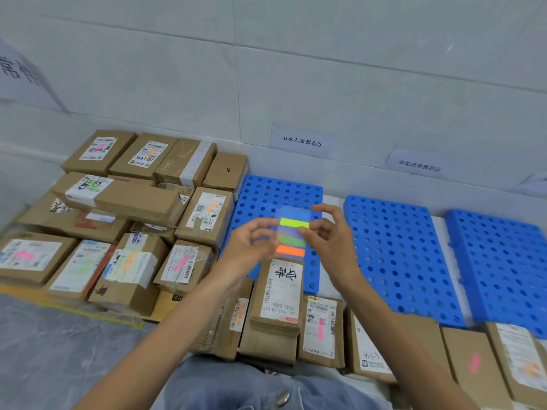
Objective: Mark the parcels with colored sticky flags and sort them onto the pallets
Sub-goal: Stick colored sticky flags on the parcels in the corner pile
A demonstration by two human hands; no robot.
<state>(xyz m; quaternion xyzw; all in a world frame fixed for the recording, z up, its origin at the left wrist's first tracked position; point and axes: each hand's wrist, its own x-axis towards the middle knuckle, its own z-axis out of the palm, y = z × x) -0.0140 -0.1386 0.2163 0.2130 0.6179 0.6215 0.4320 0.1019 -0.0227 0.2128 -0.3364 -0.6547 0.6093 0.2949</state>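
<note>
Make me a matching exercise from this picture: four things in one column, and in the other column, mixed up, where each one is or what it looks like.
Things
1. sheet of flags
2. middle pallet
3. parcel with black scrawl
4. paper sign

Descriptions
A. stuck on the wall
B. pinched between the left hand and the right hand
C. blue, full of round holes
D. lying on top of another parcel

Pairs: 1-B, 2-C, 3-D, 4-A
</note>
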